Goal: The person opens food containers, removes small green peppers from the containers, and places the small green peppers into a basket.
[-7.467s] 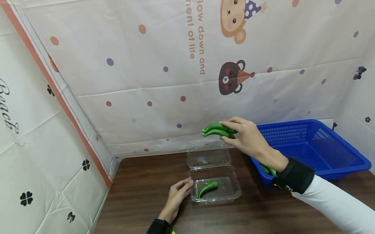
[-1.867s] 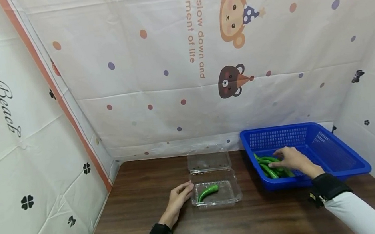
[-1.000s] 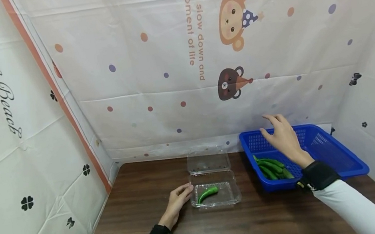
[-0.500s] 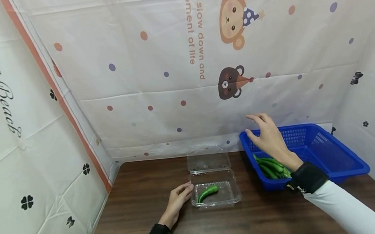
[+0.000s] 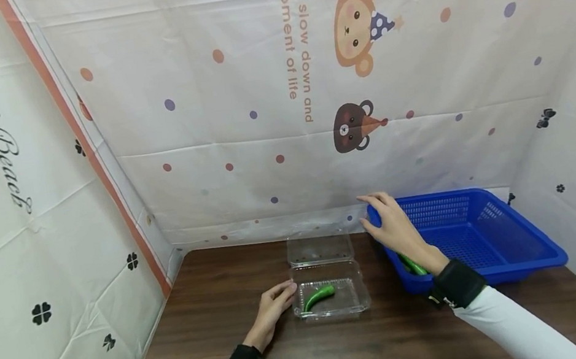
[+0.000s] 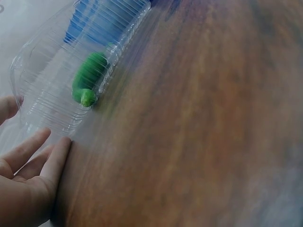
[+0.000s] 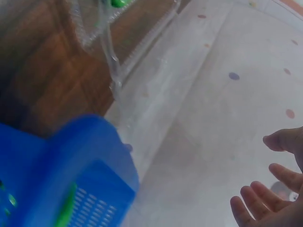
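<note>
Head view: left hand [image 5: 273,307] rests on the table [image 5: 347,350], fingers relaxed and straight-ish, fingertips touching the left edge of the clear plastic clamshell box [image 5: 335,307]. Nothing gripped. The box's lid [image 5: 320,246] is folded back toward the far wall. One green pepper [image 5: 319,294] lies inside the box tray, slightly diagonal.

Right hand [image 5: 393,229] is up in the air over the near-left corner of the blue basket [image 5: 498,241], fingers spread and loosely extended, empty. It sits between the basket and the box lid, touching neither as far as I can tell. More green peppers [image 5: 411,264] are in the basket's left end, mostly hidden behind the right wrist.

Left wrist view: the left hand's fingers [image 6: 45,161] lie flat on the wood right at the box's [image 6: 66,75] ribbed edge; the pepper [image 6: 89,78] shows through the plastic with its stem end toward the camera. Blurry.

Right wrist view: the right hand's fingers [image 7: 265,198] are open and curved, holding nothing, with the spotted wall cloth [image 7: 227,94] behind. The basket [image 7: 71,170] corner is below, with a bit of green visible inside. Part of the box [image 7: 109,28] is at the top, heavily blurred.
</note>
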